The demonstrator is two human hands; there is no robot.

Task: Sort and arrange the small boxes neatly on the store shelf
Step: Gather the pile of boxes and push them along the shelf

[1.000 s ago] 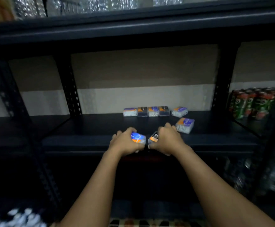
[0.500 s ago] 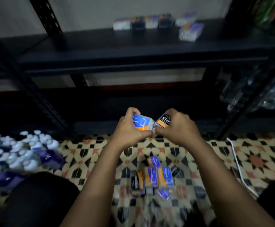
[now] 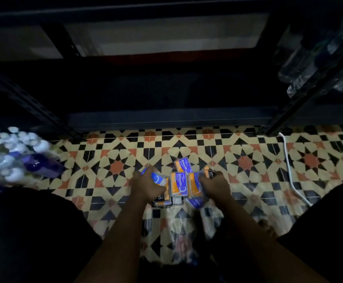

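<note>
Several small orange-and-blue boxes (image 3: 179, 185) lie in a cluster on the patterned floor tiles, some on clear plastic wrap. My left hand (image 3: 147, 185) grips a blue box (image 3: 158, 178) at the left side of the cluster. My right hand (image 3: 215, 185) grips a dark box (image 3: 209, 173) at the right side. Both hands are low, right at the pile. One more box (image 3: 184, 164) lies just beyond the cluster. The dark shelf (image 3: 166, 119) stands ahead; its upper level with the arranged boxes is out of view.
A pack of bottles with white caps (image 3: 9, 156) lies on the floor at the left. Plastic bottles (image 3: 317, 64) fill the shelf at the right. A white cable (image 3: 291, 172) runs along the floor at the right. My dark-clad knees flank the pile.
My view has swung down from the shelf to the floor. Both hands, each holding a box, dropped from shelf height to the pile on the tiles.
</note>
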